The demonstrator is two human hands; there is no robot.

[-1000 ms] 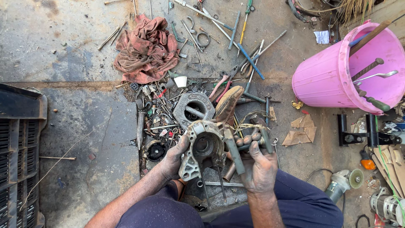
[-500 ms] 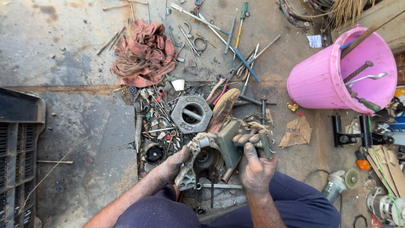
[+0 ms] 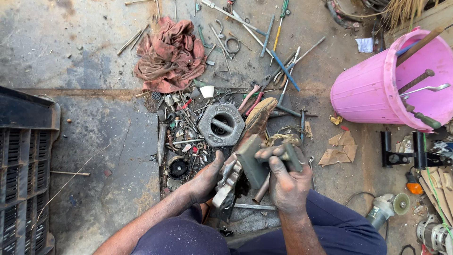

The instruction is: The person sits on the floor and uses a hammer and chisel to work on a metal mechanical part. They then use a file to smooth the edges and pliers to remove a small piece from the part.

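My left hand (image 3: 207, 178) grips the lower edge of a greasy grey metal engine casing (image 3: 226, 186), which is tilted on its side between my knees. My right hand (image 3: 285, 182) is closed around a grey block-shaped part (image 3: 252, 160) at the casing's upper end. A short metal tube (image 3: 260, 191) sticks out under that block. Just beyond my hands lie a round grey metal housing (image 3: 221, 123) with a bar across its opening and a worn brown shoe sole (image 3: 257, 118).
Small bolts, springs and scraps (image 3: 181, 132) litter the concrete. A dirty red rag (image 3: 170, 54) lies at the back, with wrenches and screwdrivers (image 3: 273, 52) beside it. A pink bucket (image 3: 377, 89) holding tools stands right. A black grille (image 3: 23, 165) is left, an angle grinder (image 3: 384, 210) lower right.
The casing has been turned from lying face up to standing on its side. My right hand shifted onto the block-shaped part, and my left hand moved to the lower edge.
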